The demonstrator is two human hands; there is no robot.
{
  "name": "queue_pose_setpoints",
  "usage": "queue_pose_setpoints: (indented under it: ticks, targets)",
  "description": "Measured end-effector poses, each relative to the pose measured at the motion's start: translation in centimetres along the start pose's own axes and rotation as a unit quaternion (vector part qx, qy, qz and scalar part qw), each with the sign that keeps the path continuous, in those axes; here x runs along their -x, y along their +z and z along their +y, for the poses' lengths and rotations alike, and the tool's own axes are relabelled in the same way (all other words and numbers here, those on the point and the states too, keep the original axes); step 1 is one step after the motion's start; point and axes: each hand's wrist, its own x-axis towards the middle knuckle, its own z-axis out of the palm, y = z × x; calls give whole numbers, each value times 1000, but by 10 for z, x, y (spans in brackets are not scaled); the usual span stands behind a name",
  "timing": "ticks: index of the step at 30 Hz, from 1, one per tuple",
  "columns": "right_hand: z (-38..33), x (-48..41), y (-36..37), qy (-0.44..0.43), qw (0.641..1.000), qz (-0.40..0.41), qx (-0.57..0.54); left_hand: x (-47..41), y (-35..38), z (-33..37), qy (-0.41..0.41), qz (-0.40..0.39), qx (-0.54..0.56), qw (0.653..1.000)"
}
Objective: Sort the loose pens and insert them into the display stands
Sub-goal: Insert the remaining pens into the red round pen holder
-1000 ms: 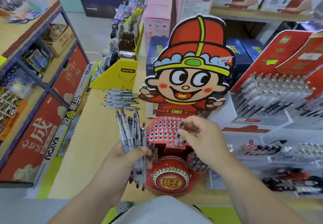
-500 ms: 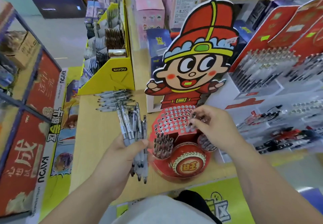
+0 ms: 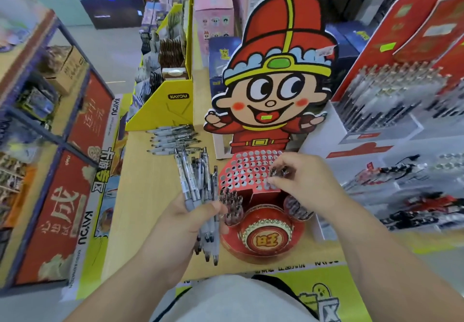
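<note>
L hand (image 3: 185, 223) grips pen bundle (image 3: 198, 191) mid-barrel; R hand (image 3: 301, 183) fingers pinch one pen (image 3: 277, 172) at stand (image 3: 251, 171). Pens look light, stiff, slick; hold near top.

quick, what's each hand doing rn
Left hand: closed around a bundle of pens.
Right hand: fingers pinched on a pen top at the red stand's holes.

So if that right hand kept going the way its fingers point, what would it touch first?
Most likely the red perforated pen stand: the right hand has its fingers right over the holed panel, though the depth is unclear.
</note>
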Motion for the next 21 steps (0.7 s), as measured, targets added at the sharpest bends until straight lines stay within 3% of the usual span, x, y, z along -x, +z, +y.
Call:
queue_pose_setpoints:
  ticks: [10,15,21]
  targets:
    - [1,0,-16,-42,998,-42,0,16,32,-3,6,19,55,998]
    - [-31,22,-30,-22,981,46,-185,21,41,2,40,-9,10,999]
    - [-55,43,-21,32,924,-62,-376,30,53,1,46,-32,-18,998]
